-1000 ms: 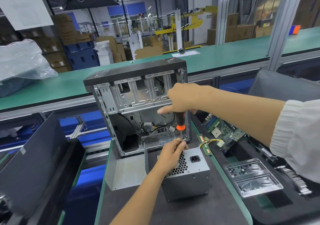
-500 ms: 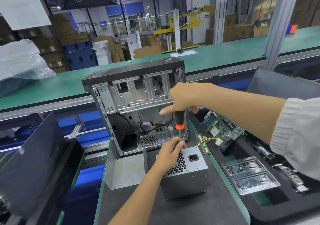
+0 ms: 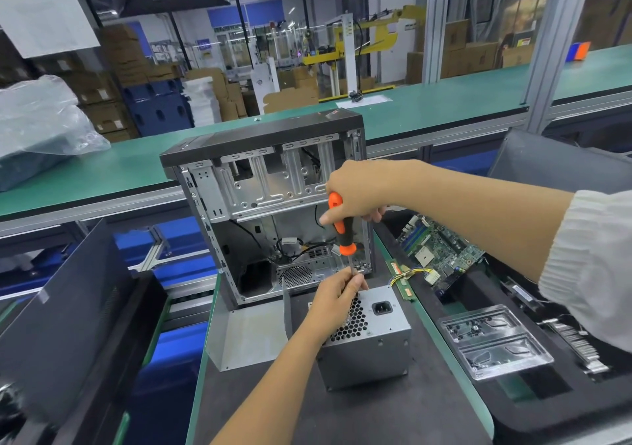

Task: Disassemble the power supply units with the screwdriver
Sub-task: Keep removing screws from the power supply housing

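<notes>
A grey power supply unit (image 3: 372,342) with a honeycomb fan grille and a black socket sits on the dark mat in front of me. My right hand (image 3: 359,191) grips the black-and-orange handle of the screwdriver (image 3: 342,232), which stands nearly upright over the unit's far top edge. My left hand (image 3: 337,296) rests on the grille and pinches the screwdriver's metal shaft near its tip. The tip itself is hidden behind my fingers.
An open computer case (image 3: 270,205) stands upright just behind the unit. A grey metal side panel (image 3: 246,335) lies to the left. Right of the mat are a green motherboard (image 3: 441,256), a clear plastic tray (image 3: 492,342) and black trays. A green conveyor (image 3: 136,171) runs behind.
My right hand has shifted its hold, so the orange top of the handle now shows beside the fingers. The left hand and the unit stay where they were.
</notes>
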A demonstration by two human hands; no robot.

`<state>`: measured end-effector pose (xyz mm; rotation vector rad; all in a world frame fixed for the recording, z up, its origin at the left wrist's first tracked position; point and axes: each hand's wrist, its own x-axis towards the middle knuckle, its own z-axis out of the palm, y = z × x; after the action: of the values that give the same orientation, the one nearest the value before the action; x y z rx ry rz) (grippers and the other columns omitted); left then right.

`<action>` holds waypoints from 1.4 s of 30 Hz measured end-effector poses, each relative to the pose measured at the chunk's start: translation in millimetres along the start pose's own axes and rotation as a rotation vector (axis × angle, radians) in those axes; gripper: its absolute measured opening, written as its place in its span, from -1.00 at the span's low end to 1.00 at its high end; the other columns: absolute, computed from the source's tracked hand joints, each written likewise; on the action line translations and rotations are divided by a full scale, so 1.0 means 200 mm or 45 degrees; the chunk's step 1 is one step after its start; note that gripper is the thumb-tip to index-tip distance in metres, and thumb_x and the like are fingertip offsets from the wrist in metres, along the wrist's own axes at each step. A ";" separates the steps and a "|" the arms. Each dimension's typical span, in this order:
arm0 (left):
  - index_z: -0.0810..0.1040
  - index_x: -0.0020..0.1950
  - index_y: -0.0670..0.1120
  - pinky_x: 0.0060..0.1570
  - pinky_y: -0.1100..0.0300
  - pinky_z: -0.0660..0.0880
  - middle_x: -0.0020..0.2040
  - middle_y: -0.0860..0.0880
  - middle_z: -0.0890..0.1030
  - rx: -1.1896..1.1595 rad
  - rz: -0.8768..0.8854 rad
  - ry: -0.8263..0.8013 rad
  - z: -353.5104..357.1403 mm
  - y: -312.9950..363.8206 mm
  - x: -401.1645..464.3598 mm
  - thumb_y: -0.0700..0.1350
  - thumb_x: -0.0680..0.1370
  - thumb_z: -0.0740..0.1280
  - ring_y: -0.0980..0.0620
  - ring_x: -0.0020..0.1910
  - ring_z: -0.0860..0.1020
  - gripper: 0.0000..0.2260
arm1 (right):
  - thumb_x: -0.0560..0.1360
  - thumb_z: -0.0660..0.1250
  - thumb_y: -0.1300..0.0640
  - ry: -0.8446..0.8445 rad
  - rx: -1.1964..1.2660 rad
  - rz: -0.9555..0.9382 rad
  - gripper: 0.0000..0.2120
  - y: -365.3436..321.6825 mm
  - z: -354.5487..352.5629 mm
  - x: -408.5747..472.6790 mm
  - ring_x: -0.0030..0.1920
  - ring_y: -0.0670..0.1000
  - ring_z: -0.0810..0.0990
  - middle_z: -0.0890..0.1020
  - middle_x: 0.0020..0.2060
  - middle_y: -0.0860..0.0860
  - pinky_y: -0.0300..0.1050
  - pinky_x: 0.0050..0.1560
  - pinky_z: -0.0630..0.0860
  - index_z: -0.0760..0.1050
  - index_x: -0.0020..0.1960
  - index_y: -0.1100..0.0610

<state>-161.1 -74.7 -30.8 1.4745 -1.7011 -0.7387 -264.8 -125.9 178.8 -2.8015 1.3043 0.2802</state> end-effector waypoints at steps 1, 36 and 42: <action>0.55 -0.09 -0.11 -0.41 0.39 0.26 -0.50 0.25 0.42 -0.001 0.007 -0.005 0.00 0.00 0.00 -0.08 0.67 0.17 0.28 -0.47 0.36 -0.76 | 0.56 0.28 -0.06 -0.054 0.059 -0.039 -0.72 0.01 -0.01 0.00 -0.37 0.06 0.63 0.62 -0.25 0.09 -0.16 -0.37 0.60 0.44 0.04 0.16; 0.56 -0.14 -0.02 -0.30 0.36 0.29 -0.34 0.14 0.39 -0.003 -0.117 0.271 0.00 -0.04 0.01 -0.08 0.57 0.34 0.17 -0.36 0.35 -0.91 | 0.48 0.33 -0.08 0.442 0.347 0.084 -0.64 0.16 0.02 0.00 -0.39 -0.01 0.37 0.46 -0.31 0.05 -0.17 -0.41 0.30 0.36 0.00 0.20; 0.70 -0.06 0.04 -0.28 0.22 0.31 -0.28 0.11 0.33 0.501 -0.017 0.272 0.06 -0.04 0.00 0.10 0.50 0.41 0.10 -0.23 0.41 -0.83 | 0.47 0.35 -0.07 0.484 0.339 0.130 -0.64 0.20 0.07 0.01 -0.29 0.09 0.46 0.47 -0.23 0.08 -0.04 -0.30 0.44 0.33 0.02 0.18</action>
<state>-166.3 -76.0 -43.2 1.7597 -1.7347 -0.2451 -296.2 -151.4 166.7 -2.6449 1.4266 -0.4147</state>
